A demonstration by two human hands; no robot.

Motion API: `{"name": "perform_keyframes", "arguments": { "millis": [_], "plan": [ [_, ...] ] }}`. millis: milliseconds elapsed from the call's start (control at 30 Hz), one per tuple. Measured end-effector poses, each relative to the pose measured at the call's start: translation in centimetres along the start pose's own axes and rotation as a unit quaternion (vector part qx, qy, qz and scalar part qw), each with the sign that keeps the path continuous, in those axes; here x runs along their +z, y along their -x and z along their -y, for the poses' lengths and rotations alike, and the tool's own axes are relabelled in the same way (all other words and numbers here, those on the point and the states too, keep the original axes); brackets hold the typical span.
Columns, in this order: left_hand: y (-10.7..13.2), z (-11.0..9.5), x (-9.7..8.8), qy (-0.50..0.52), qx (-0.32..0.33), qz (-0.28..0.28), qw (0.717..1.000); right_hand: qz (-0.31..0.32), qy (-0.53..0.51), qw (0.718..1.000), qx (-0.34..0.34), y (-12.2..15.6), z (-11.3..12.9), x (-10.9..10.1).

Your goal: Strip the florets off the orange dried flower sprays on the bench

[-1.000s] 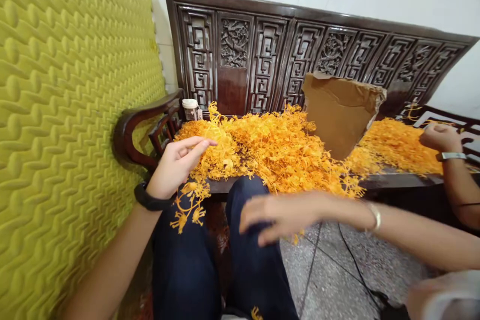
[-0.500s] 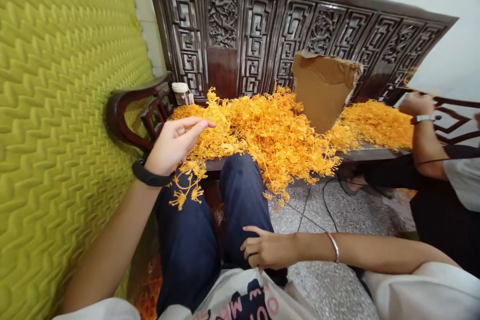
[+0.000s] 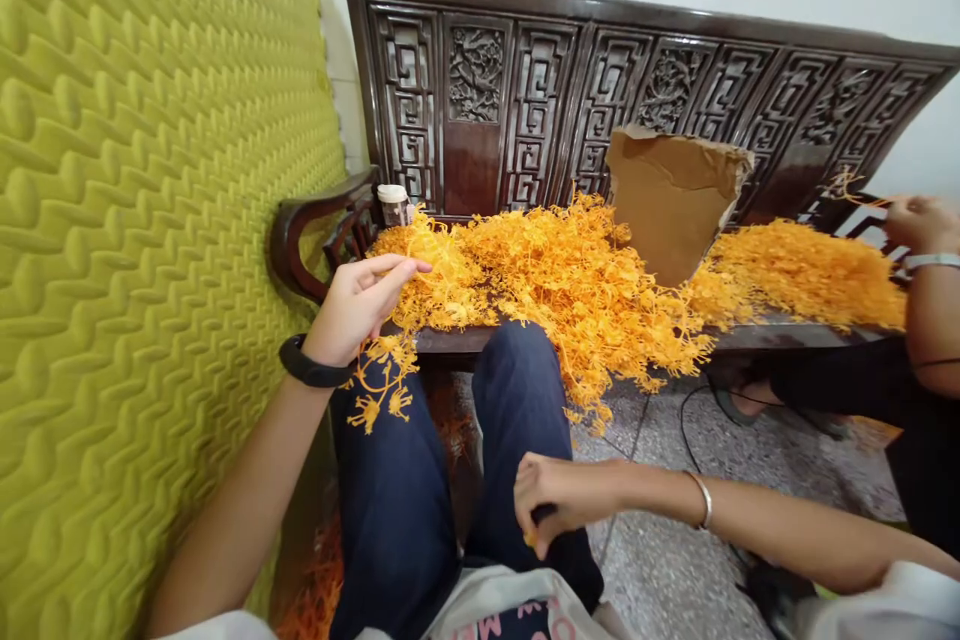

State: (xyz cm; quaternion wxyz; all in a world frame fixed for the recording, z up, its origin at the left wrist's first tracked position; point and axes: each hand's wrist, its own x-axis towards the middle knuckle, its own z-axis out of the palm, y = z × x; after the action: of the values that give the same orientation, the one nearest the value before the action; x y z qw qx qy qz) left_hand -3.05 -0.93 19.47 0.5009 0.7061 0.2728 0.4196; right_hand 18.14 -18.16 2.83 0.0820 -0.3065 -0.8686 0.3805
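– How is the left hand (image 3: 354, 308)?
– Its thumb and forefinger are close together in front of the carved wooden bench (image 3: 471, 170); this hand holds an orange plastic sprig (image 3: 394, 354), which hangs below.
– And the right hand (image 3: 566, 496)?
– It is closed, farther out from the bench, gripping a small orange piece (image 3: 530, 540).
– Where is the orange pile (image 3: 592, 292)?
– On the bench's seat, partly hanging over its front edge.

Left fingers (image 3: 394, 282) holding orange sprig (image 3: 390, 350), right fingers (image 3: 526, 500) pinching yellow bit (image 3: 531, 541), orange heap (image 3: 589, 285) on carved bench (image 3: 472, 167)
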Motion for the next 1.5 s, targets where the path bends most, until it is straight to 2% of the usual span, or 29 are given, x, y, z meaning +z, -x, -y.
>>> {"name": "perform_keyframes", "arguments": {
  "millis": [67,167,233,333,400,467,533,667,700,767,867,967,1067,1300,1500],
  "plan": [
    [-0.1,-0.2,-0.3,0.002,0.005,-0.009,1.000,-0.065,-0.050,0.996,0.020,-0.8,0.5,-3.5],
    [-0.3,-0.3,-0.9,-0.001,0.019,-0.023,1.000,-0.231,-0.059,0.969,0.062,-2.7,-0.1,-9.3],
    [-0.3,-0.4,-1.5,0.000,0.023,-0.032,0.999,-0.308,-0.057,0.946,0.085,-4.5,-1.7,-12.9],
    [-0.3,-0.6,-2.2,0.006,0.022,-0.053,0.998,-0.392,0.043,0.911,0.123,-7.5,-5.1,-17.2],
    [-0.2,-0.8,-2.6,0.008,0.028,-0.078,0.997,-0.392,0.136,0.899,0.140,-9.3,-7.3,-19.4],
    [-0.2,-0.8,-2.9,0.009,0.034,-0.098,0.995,-0.347,0.218,0.890,0.197,-10.5,-9.1,-21.1],
    [-0.2,-0.7,-3.1,0.009,0.032,-0.107,0.994,-0.308,0.303,0.862,0.267,-10.9,-10.2,-22.5],
    [-0.6,0.2,-3.4,0.008,0.024,-0.111,0.994,-0.287,0.473,0.774,0.307,-8.8,-12.0,-25.7],
    [-0.8,0.4,-3.4,0.010,0.021,-0.112,0.993,-0.290,0.491,0.757,0.320,-7.8,-12.6,-26.7],
    [-1.2,1.0,-3.3,0.015,0.012,-0.110,0.994,-0.317,0.471,0.725,0.391,-5.5,-14.1,-28.3],
    [-2.0,1.9,-2.9,0.017,-0.002,-0.098,0.995,-0.342,0.353,0.694,0.526,-2.5,-17.2,-29.7],
    [-3.0,2.8,-2.1,0.016,-0.023,-0.086,0.996,-0.328,0.315,0.683,0.571,-1.4,-19.9,-29.9],
    [-4.1,3.7,-1.2,0.020,-0.036,-0.066,0.997,-0.296,0.264,0.697,0.597,-2.1,-21.3,-30.1],
    [-5.5,5.6,0.2,0.029,-0.036,-0.044,0.998,-0.256,0.196,0.710,0.626,-3.5,-21.4,-31.0],
    [-7.1,5.9,0.8,0.034,0.026,-0.027,0.999,-0.253,0.180,0.725,0.615,-3.4,-20.2,-31.9]
  ]
}}
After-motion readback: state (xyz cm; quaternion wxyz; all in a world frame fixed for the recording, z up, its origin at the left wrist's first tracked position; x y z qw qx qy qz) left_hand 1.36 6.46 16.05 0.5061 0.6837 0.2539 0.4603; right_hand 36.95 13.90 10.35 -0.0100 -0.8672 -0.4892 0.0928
